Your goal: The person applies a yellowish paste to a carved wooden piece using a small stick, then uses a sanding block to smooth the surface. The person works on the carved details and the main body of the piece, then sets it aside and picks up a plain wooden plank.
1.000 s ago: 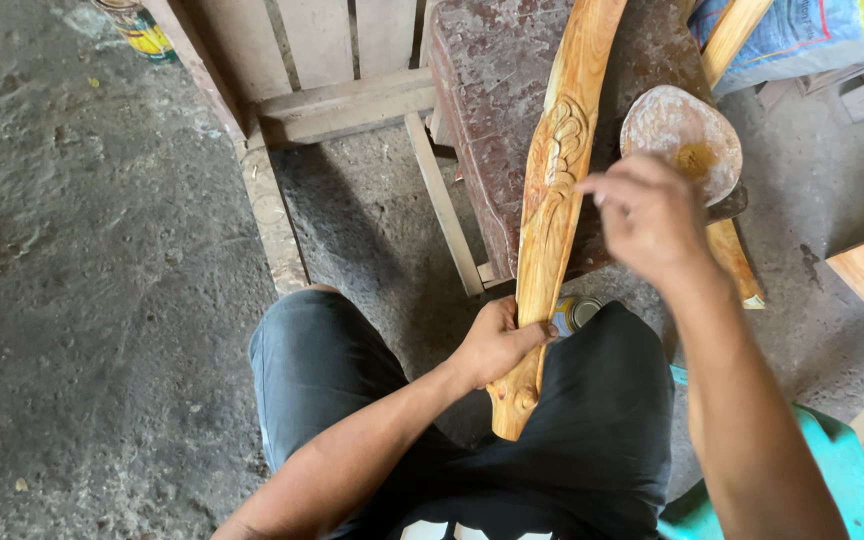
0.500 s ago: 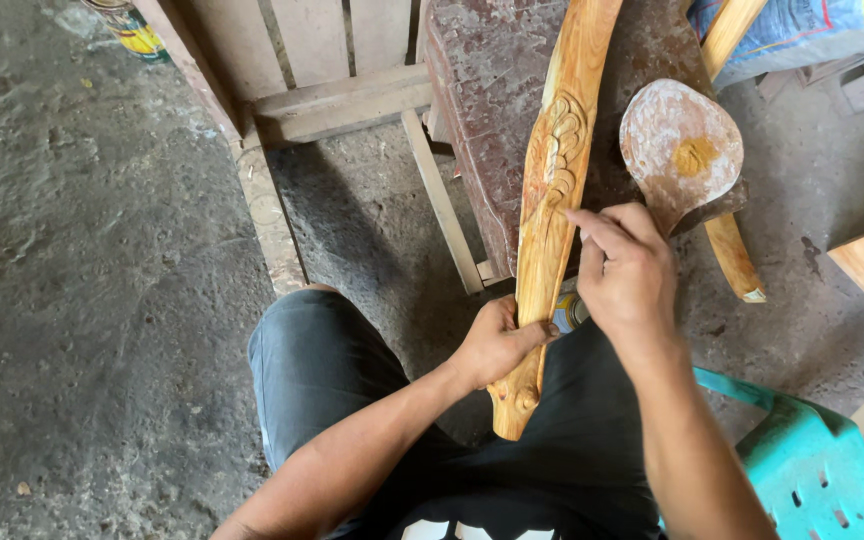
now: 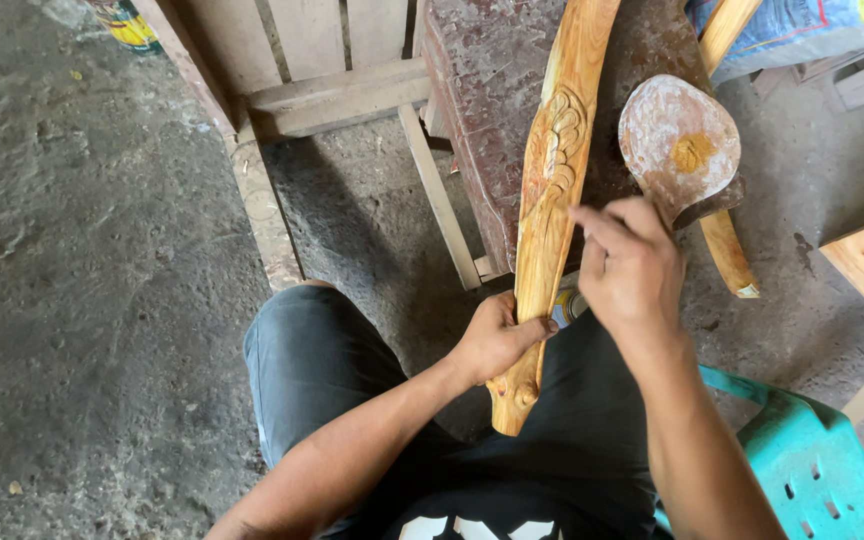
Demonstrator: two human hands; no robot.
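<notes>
— What's the biggest thing you see from up here?

— The grey concrete floor (image 3: 82, 300), filling the left half. Far from me, at the centre, stands a worn reddish bench (image 3: 487, 110), and left of it a pale wooden frame (image 3: 337, 85) with slats.

— And where is the piece being handled?

— I'm looking down at a long carved plank (image 3: 550, 190) of yellowish wood. It leans from the lap up across the bench's front edge, running away to the far top of the picture. A leafy carving sits about halfway along it. Its near end is scrolled and hangs over the dark shorts.

— What about the hands?

— My left hand (image 3: 497, 335) grips the plank low down, just above the scrolled end; its fingers are clamped around the wood with the thumb across the front. My right hand (image 3: 632, 265) sits just right of the plank, a little farther up. Its fingers are bunched together, tips toward the plank's edge. I cannot tell whether they pinch anything.

— Anything smaller nearby?

— A rounded paddle (image 3: 680, 145), dusty white with a yellow spot, rests on the bench's right corner, its handle pointing near-right. A teal plastic stool (image 3: 812, 470) shows at the near right. A small can (image 3: 124, 22) stands far left.
</notes>
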